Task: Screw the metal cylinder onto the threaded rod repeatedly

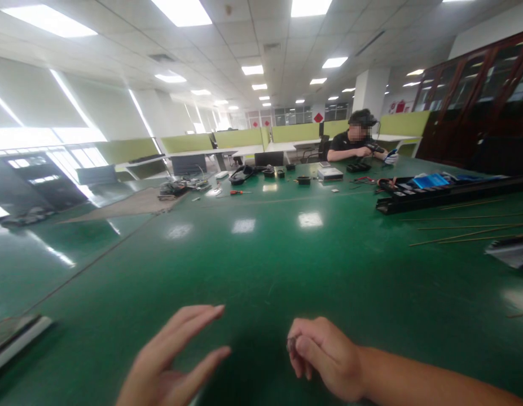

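My left hand is at the bottom left of centre, thumb and fingers apart, with nothing between them. To its right, above the green tabletop, my right hand is closed, its thumb pressed against the curled fingers. A small dark bit shows at the thumb and forefinger, too small to name. The rest of what the right hand may hold is hidden by its fingers. A gap separates the two hands, and neither visibly touches the table.
An orange-handled screwdriver and several small black parts lie toward the far edge. Thin rods and a long black rail are on the right. A flat panel lies at left. Across the table sits a person handling a dark tool.
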`<action>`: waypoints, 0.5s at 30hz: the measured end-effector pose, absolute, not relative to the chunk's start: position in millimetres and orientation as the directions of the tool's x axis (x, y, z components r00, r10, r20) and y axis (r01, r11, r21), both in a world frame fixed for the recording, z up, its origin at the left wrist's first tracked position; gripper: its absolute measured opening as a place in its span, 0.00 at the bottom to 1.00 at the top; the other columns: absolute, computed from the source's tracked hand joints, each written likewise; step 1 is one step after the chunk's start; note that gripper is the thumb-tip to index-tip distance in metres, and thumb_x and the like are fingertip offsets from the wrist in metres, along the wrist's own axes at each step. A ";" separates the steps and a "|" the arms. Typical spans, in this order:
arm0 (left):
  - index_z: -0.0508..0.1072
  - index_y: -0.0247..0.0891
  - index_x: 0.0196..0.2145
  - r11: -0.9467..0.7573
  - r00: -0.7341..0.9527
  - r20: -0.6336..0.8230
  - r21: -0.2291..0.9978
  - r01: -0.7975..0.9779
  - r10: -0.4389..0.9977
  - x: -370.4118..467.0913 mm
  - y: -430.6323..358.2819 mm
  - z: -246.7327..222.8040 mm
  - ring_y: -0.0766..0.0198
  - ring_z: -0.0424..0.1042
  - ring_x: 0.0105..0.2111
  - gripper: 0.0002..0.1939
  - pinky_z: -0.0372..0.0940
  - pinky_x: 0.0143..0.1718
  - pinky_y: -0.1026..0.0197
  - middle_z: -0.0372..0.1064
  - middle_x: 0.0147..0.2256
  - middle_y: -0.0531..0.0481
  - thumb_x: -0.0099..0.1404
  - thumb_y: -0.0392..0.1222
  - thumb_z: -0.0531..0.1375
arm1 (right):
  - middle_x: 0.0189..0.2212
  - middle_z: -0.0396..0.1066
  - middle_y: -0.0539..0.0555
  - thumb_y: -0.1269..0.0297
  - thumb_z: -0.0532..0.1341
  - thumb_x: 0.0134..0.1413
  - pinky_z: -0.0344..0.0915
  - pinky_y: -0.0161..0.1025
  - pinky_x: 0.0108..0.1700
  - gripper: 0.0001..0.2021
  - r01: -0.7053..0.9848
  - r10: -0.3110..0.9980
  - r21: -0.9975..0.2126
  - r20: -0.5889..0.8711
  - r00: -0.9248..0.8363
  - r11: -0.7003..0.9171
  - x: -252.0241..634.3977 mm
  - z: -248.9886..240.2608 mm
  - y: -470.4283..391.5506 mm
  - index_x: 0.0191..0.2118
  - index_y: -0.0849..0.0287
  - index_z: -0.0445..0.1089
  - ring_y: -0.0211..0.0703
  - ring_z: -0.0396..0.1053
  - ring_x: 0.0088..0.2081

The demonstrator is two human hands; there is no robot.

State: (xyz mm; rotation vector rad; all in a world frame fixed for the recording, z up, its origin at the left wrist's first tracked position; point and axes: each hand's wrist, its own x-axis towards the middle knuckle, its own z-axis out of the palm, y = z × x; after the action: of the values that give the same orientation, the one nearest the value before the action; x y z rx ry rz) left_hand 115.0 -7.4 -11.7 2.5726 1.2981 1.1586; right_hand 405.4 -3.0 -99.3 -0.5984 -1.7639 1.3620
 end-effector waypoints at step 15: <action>0.79 0.45 0.39 -0.555 0.405 0.455 0.813 0.175 0.793 211.4 -0.1 -41.9 0.56 0.76 0.45 0.05 0.72 0.47 0.56 0.78 0.42 0.45 0.66 0.43 0.65 | 0.24 0.66 0.50 0.43 0.46 0.70 0.61 0.30 0.25 0.24 -0.111 0.726 -0.949 0.299 -0.619 0.296 402.9 -98.8 -3.9 0.38 0.59 0.64 0.35 0.65 0.23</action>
State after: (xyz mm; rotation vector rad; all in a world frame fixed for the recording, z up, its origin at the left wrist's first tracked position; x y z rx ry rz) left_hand 211.4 -0.1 -41.9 1.9755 0.8235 1.1495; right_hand 402.9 -3.9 -98.8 -0.5531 -1.8148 1.4116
